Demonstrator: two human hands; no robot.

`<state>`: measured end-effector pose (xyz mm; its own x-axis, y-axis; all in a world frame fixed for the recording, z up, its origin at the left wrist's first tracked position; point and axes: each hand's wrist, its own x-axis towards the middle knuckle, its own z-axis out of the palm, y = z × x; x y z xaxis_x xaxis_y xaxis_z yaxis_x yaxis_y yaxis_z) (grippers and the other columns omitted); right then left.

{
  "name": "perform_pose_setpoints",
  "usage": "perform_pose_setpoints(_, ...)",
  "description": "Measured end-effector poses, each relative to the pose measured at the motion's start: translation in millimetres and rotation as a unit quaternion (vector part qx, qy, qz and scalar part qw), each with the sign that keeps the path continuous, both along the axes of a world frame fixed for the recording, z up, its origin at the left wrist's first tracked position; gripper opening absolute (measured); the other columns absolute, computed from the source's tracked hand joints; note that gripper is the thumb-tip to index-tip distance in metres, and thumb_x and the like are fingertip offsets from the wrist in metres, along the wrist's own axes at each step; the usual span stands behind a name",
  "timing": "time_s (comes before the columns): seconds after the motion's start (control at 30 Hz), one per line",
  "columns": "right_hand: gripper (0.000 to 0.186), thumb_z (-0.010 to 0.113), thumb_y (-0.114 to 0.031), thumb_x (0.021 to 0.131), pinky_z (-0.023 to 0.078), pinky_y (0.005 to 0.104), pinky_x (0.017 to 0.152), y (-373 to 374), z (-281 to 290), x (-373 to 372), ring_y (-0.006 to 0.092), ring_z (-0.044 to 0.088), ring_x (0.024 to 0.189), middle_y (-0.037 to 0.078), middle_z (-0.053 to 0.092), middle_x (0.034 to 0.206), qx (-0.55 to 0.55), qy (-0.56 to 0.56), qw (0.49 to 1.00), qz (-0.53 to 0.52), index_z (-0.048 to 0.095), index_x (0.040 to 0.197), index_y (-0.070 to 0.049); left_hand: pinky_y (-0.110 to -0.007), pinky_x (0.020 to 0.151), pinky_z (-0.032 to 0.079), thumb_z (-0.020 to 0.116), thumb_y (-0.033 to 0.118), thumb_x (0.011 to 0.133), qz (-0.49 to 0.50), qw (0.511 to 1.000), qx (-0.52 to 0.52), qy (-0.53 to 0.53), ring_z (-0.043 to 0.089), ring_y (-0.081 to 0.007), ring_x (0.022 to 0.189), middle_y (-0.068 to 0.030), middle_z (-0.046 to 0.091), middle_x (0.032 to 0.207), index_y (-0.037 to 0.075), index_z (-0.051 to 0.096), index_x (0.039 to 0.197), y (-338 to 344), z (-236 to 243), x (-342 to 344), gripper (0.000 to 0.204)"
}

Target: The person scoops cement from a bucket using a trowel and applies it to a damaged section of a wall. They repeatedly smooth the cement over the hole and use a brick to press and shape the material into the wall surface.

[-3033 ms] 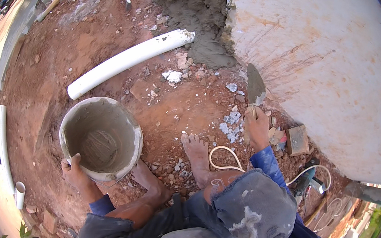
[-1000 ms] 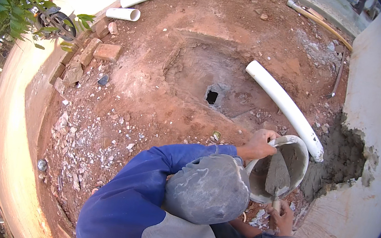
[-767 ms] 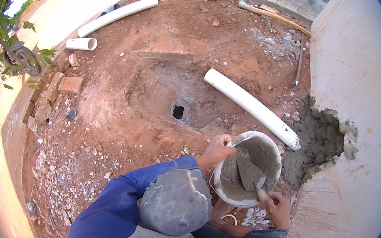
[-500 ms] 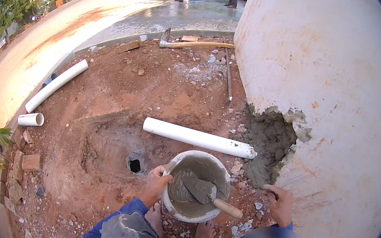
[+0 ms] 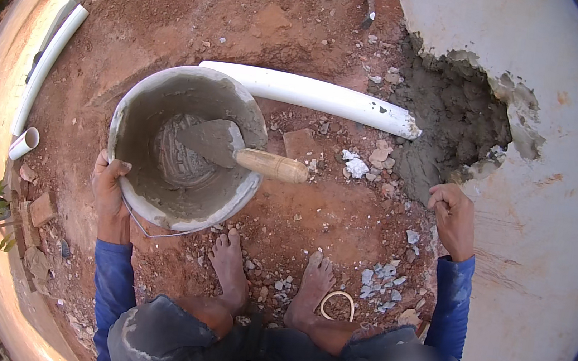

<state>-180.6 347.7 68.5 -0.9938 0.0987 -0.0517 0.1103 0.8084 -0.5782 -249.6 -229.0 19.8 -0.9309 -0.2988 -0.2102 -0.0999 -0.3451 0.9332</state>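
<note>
My left hand (image 5: 112,184) grips the rim of a mortar-smeared bucket (image 5: 138,108) on its left side, thumb over the edge. The bucket tips so its inside shows, with grey mortar coating the wall and bottom. A trowel (image 5: 209,140) rests in it, blade inside and wooden handle sticking out over the right rim. My right hand (image 5: 454,219) is curled with nothing visible in it, beside the white wall (image 5: 541,298), just below a rough patch of wet mortar (image 5: 448,117). A white pipe (image 5: 327,101) runs from behind the bucket to that mortar.
My bare feet (image 5: 231,267) stand on reddish soil with rubble. A longer white pipe (image 5: 50,65) and a short pipe piece (image 5: 24,143) lie at the left, near broken bricks (image 5: 42,209). A metal bar (image 5: 368,3) lies at the top. A pale ring (image 5: 338,305) is by my right foot.
My left hand has moved the bucket left and up in the view, with the trowel still in it. The view has tilted down toward my feet. My right hand stays by the wall, fingers more curled.
</note>
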Motion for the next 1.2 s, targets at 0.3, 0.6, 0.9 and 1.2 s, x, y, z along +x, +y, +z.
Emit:
perform_pose_setpoints(0.3, 0.020, 0.068, -0.024, 0.091, 0.053, 0.0405, 0.069, -88, -11, -56, 0.0313, 0.069, 0.081, 0.015, 0.070, 0.087, -0.080, -0.082, 0.976, 0.188, 0.070, 0.095, -0.005, -0.030, 0.084, 0.051, 0.054, -0.007, 0.080, 0.088, 0.988, -0.068, -0.105, 0.060, -0.0160, 0.084, -0.0055, 0.062, 0.095, 0.004, 0.057, 0.104, -35, -18, 3, 0.027)
perform_pose_setpoints(0.6, 0.023, 0.068, -0.022, 0.087, 0.055, 0.0434, 0.069, -230, 138, -38, 0.0295, 0.067, 0.088, 0.011, 0.060, 0.090, -0.156, -0.135, 0.934, 0.293, 0.063, 0.100, -0.003, -0.029, 0.081, 0.051, 0.055, -0.009, 0.075, -0.008, 0.980, -0.108, -0.166, 0.059, -0.0145, 0.084, -0.0051, 0.062, 0.096, 0.004, 0.056, 0.099, 92, 132, -10, 0.027)
perform_pose_setpoints(0.9, 0.030, 0.071, -0.032, 0.087, 0.053, 0.0427, 0.074, -254, 354, 72, 0.0279, 0.059, 0.098, 0.009, 0.057, 0.096, -0.117, -0.141, 0.968, 0.174, 0.064, 0.099, -0.006, -0.036, 0.088, 0.054, 0.062, -0.001, 0.085, -0.085, 0.965, 0.011, -0.248, 0.061, -0.0202, 0.088, -0.0088, 0.062, 0.102, 0.003, 0.055, 0.103, 147, 338, 48, 0.020)
perform_pose_setpoints(1.2, 0.048, 0.058, -0.047, 0.095, 0.049, 0.0546, 0.067, -144, 498, 77, 0.0425, 0.067, 0.070, 0.021, 0.065, 0.070, -0.253, -0.178, 0.941, -0.134, 0.065, 0.078, -0.003, -0.038, 0.095, 0.050, 0.050, 0.041, 0.106, -0.342, 0.897, -0.171, -0.223, 0.061, -0.0231, 0.112, -0.0126, 0.065, 0.122, -0.002, 0.056, 0.131, 182, 396, 63, 0.050)
